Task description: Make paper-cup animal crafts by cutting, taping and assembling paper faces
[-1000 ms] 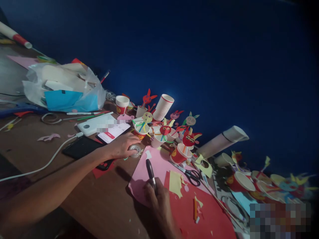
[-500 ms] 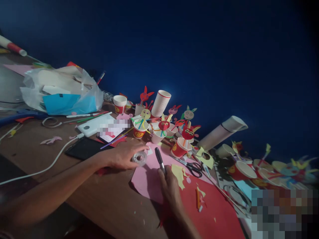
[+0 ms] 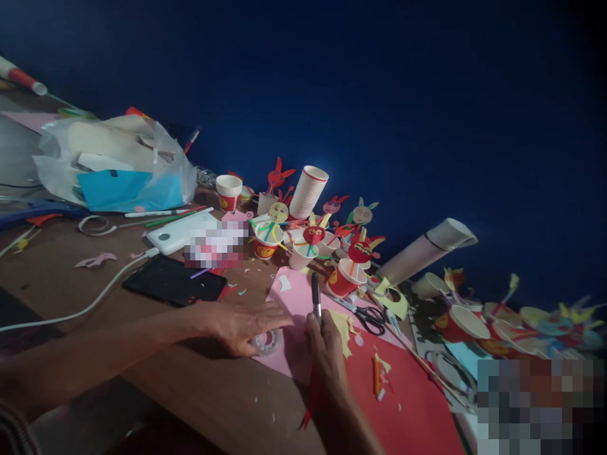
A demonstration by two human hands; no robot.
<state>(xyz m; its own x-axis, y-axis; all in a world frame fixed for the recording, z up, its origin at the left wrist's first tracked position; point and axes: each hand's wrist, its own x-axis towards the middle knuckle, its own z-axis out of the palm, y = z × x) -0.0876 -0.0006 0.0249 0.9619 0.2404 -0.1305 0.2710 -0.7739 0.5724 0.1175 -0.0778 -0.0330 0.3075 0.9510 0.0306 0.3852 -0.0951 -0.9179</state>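
Observation:
My left hand (image 3: 232, 325) is low over the table at the near left edge of the pink paper (image 3: 296, 294). It grips a roll of clear tape (image 3: 268, 342) under its outstretched fingers and thumb. In my right hand (image 3: 328, 346), a black marker (image 3: 316, 297) points upward, with the fingers wrapped round its lower part. That hand is over the border of the pink paper and a red sheet (image 3: 408, 404). Black-handled scissors (image 3: 370, 318) lie just right of it, beside torn yellow paper (image 3: 340, 328).
Several paper cups with paper faces (image 3: 313, 236) crowd the back, near a tall cup stack (image 3: 309, 193) and a white flask (image 3: 429, 249). Leftward are a black phone (image 3: 173, 281), a cabled white power bank (image 3: 183, 232) and a full plastic bag (image 3: 118, 167).
My left hand has come nearer with the tape roll, from beside the phone onto the pink paper's edge. My right hand and the marker have shifted slightly right.

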